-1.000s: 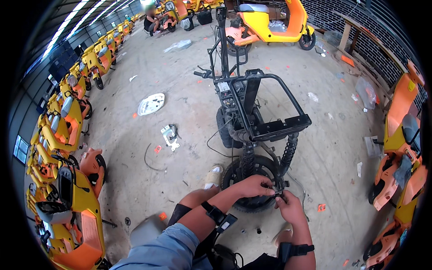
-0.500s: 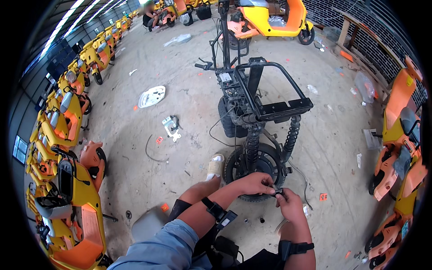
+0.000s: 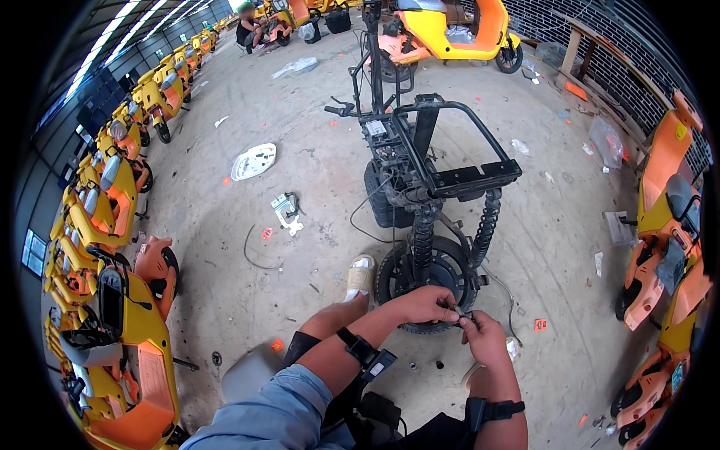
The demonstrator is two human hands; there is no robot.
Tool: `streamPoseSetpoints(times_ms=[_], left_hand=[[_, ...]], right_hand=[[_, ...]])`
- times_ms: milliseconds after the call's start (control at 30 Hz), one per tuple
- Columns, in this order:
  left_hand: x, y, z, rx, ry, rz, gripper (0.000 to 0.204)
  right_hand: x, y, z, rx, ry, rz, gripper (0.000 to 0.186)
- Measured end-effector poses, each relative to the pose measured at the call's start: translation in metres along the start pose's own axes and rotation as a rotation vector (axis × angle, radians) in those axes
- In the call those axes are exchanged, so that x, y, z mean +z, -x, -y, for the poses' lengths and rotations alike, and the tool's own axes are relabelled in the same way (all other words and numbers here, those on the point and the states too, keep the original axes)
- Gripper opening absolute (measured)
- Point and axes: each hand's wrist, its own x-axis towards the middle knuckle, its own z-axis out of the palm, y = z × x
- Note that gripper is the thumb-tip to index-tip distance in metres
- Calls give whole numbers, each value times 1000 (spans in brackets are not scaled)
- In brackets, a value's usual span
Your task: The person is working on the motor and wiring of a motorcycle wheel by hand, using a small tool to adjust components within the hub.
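My left hand (image 3: 431, 304) and my right hand (image 3: 480, 337) meet at a small dark part (image 3: 462, 313), too small to identify clearly, each closed on it with thumb and fingers. They are just in front of the lower rim of the rear wheel (image 3: 390, 289) of a stripped black scooter frame (image 3: 469, 120). Two coil shock absorbers (image 3: 482, 236) rise beside that wheel, and a loose cable (image 3: 511, 307) trails on the floor to the right of my hands.
Yellow-orange scooters line the left (image 3: 139, 352) and right (image 3: 667, 172); another (image 3: 469, 45) stands behind the frame. A white molded piece (image 3: 253, 161), a metal bracket (image 3: 286, 214) and scraps lie on the concrete floor (image 3: 202, 195). Another person (image 3: 249, 34) crouches in the back.
The view has shifted, with the frame higher in the picture. My hands have drawn slightly back from the wheel's axle area toward me, still holding the small part.
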Motion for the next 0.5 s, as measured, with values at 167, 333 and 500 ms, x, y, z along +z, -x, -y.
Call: streamPoseSetpoints(times_ms=[167, 333, 500], left_hand=[[-4, -7, 0, -16, -4, 8, 39], [-9, -16, -2, -3, -27, 6, 42], [-16, -28, -14, -22, -57, -36, 45]], right_hand=[[-2, -7, -5, 0, -6, 11, 22], [-7, -17, -9, -22, 18, 17, 22], [-9, -35, -10, -3, -91, -24, 29]])
